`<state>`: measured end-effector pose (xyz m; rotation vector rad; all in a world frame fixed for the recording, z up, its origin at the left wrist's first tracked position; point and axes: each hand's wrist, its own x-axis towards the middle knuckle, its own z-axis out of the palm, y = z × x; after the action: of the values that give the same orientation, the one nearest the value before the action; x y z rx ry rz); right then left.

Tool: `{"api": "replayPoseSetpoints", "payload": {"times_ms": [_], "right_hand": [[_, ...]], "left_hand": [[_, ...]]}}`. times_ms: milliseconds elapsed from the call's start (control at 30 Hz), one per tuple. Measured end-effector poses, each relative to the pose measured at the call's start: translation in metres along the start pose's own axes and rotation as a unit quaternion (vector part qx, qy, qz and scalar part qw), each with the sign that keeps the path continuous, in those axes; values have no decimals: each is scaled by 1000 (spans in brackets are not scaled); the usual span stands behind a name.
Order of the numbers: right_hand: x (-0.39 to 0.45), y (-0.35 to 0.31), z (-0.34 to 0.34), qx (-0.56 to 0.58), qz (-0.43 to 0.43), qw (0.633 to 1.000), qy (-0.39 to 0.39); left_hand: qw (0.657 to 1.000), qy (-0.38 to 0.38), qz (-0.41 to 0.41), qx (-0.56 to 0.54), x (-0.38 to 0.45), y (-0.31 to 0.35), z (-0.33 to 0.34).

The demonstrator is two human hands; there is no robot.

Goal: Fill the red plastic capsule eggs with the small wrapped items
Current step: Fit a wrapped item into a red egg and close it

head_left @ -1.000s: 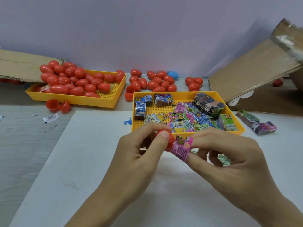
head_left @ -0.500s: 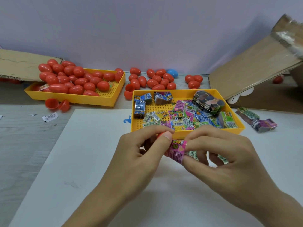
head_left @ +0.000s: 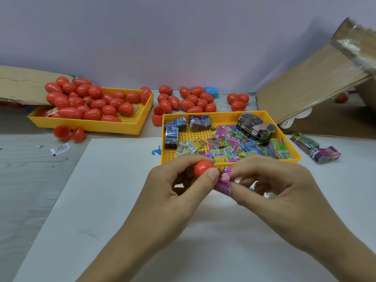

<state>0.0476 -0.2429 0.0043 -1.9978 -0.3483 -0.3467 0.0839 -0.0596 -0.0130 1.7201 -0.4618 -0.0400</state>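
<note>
Just in front of the near rim of the yellow tray of wrapped items (head_left: pixel 264 114), both hands meet above the white sheet (head_left: pixel 114 200) on the tabletop (head_left: pixel 30 180). The left hand (head_left: pixel 173 192) pinches a red capsule half (head_left: pixel 203 169) between thumb and forefinger, its rounded end showing toward the camera. The right hand (head_left: pixel 284 190) pinches a pink wrapped item (head_left: pixel 223 183) between thumb and forefinger, the wrapper's left end touching the red half; whether it has entered the shell cannot be told.

Inside that tray lie many small wrapped items (head_left: pixel 223 147) in blue, pink, green and yellow, with a dark bundled pack (head_left: pixel 255 126) in its far right corner. To the left of the tray stands a second yellow tray (head_left: pixel 130 127) heaped with closed red eggs (head_left: pixel 89 100), and two open red halves (head_left: pixel 69 132) lie on the tabletop in front of it. Behind the tray of wrapped items, loose red eggs (head_left: pixel 191 100) and one blue egg (head_left: pixel 211 92) lie near the wall. To its right lie two banded bundles (head_left: pixel 317 149) beside a cardboard box flap (head_left: pixel 317 78). A small paper scrap (head_left: pixel 60 149) lies well left of the tray.
</note>
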Motion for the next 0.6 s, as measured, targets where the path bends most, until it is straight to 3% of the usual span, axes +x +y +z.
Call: {"api": "replayPoseSetpoints", "payload": {"times_ms": [200, 300, 467, 600], "right_hand": [[1, -3, 0, 127, 100, 986, 49], [2, -3, 0, 103, 111, 988, 40], [3, -8, 0, 167, 138, 976, 36], [5, -6, -5, 204, 176, 963, 0]], "left_hand": [[996, 53, 58, 37, -4, 3, 5], [988, 52, 119, 84, -4, 3, 5], [960, 46, 200, 190, -4, -2, 7], [949, 52, 230, 207, -4, -3, 7]]}}
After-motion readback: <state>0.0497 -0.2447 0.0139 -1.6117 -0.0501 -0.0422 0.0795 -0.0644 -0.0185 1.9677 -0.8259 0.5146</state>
